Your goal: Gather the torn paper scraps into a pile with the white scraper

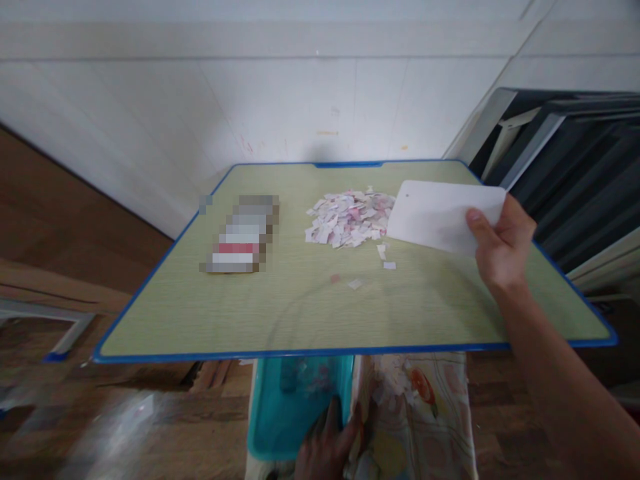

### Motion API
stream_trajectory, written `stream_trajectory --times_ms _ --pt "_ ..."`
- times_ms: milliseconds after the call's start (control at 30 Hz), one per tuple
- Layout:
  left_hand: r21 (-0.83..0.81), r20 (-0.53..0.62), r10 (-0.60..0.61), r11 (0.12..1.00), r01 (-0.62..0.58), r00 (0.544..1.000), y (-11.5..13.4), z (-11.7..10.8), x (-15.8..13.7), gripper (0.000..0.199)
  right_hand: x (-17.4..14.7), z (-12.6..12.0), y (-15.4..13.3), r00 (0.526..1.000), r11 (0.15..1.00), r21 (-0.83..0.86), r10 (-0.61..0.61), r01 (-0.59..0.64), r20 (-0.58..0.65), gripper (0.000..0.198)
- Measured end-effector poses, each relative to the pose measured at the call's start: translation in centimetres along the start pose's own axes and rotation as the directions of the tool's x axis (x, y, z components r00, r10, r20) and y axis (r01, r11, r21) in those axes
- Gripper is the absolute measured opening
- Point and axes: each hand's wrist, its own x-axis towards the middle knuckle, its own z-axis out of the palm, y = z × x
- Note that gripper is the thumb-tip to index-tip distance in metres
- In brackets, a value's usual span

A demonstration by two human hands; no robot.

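Note:
My right hand (503, 243) grips a thin white plastic sheet (435, 213) by its right end, with the thumb on top. The sheet has rounded corners and a small hole. Its left edge is beside a heap of torn paper scraps (350, 217), pale with pink bits, on the green table (240, 313). A few loose scraps (389, 265) lie in front of the heap. Below the table's front edge, my left hand (325, 443) is closed on the near right rim of a teal plastic tray (267, 427). More scraps lie inside the tray, partly hidden under the table.
A blurred-out flat rectangular object (237, 237) lies on the table's left side. The table has a raised blue edge (350, 351) and stands against a white wall (300, 100). Dark folded panels (575, 153) lean at the right. Under the table is a patterned cloth (420, 427) with scraps.

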Motion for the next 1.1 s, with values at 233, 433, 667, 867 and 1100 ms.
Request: stream_trajectory --times_ms 233,433,667,867,1100 --pt "0.007 0.042 -0.023 1.000 0.023 0.999 0.2 -0.8 -0.1 0.080 -0.2 0.2 -0.3 0.995 0.997 0.079 -0.009 0.001 0.096 0.013" --pt "-0.029 0.020 -0.010 1.000 0.011 1.000 0.1 -0.3 -0.1 0.076 -0.1 0.1 -0.6 0.996 0.992 0.124 -0.015 0.004 0.084 0.011" --pt "0.014 0.027 -0.028 1.000 0.028 0.999 0.4 -0.3 -0.1 0.081 -0.1 -0.2 -0.3 0.981 0.998 0.069 -0.007 -0.007 0.194 0.013" --pt "-0.055 -0.026 0.011 0.998 -0.012 1.000 -0.2 0.5 0.0 0.085 0.1 -0.4 -0.3 0.996 0.996 0.091 -0.004 -0.005 0.092 0.012" --pt "-0.004 -0.016 -0.024 1.000 0.023 1.000 0.2 -0.2 -0.1 0.076 0.2 -0.6 -0.5 0.971 0.989 0.127 0.038 -0.069 0.235 0.009"
